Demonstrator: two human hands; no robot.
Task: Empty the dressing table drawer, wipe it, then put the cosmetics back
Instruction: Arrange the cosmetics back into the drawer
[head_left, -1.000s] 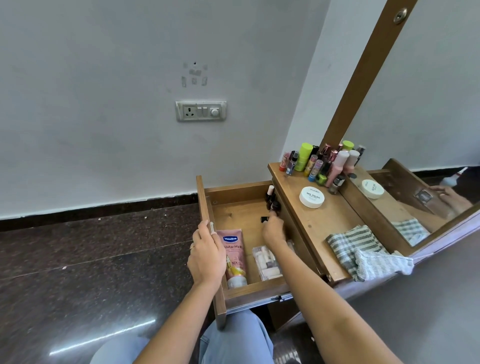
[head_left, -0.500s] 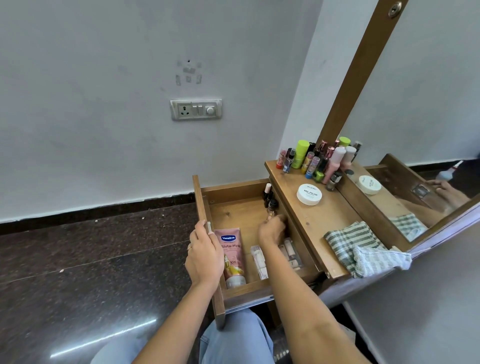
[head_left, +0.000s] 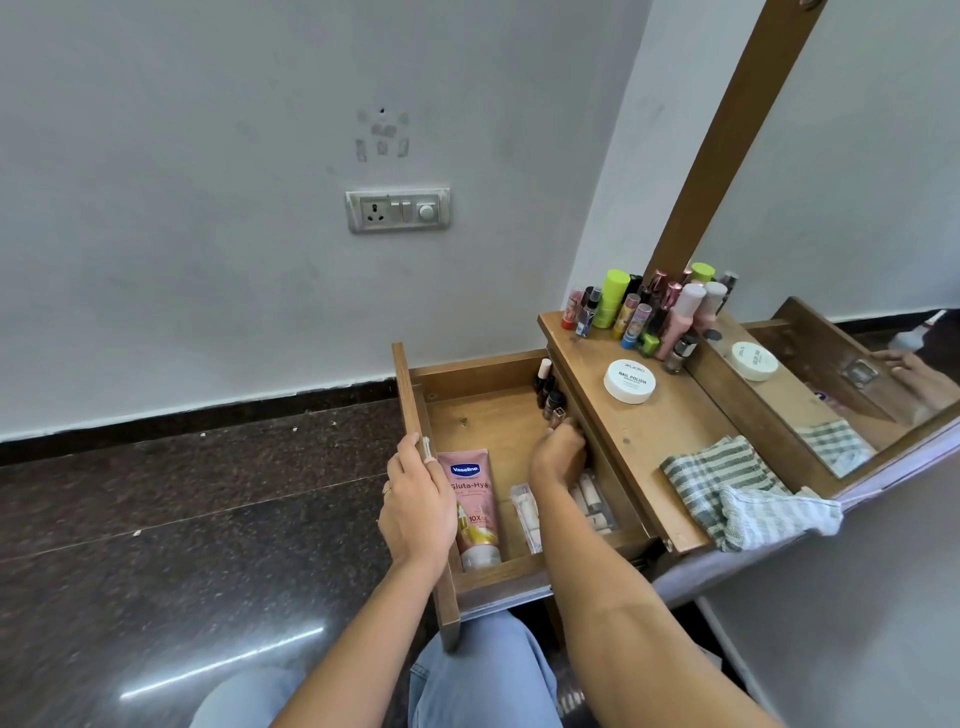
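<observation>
1. Drawer (head_left: 483, 415): pulled well out with cosmetics inside, so I judge the emptying unfinished. The left hand (head_left: 415, 504) grasps its front panel. A hard tug could pull it off its runners.
2. Striped cloth (head_left: 727, 483): on the tabletop beside the drawer, overhanging the edge. A passing arm could drag it off.
3. Vaseline tube (head_left: 472, 509): flat inside the drawer, against the front panel. Low risk.
4. Clear case (head_left: 522, 512): inside the drawer, partly under the right forearm, which could snag it.
5. Nail polish bottles (head_left: 550, 395): upright in the drawer's far corner. The right hand (head_left: 558, 457) curls towards them, and I cannot tell whether it holds one. A knock could topple them.
</observation>
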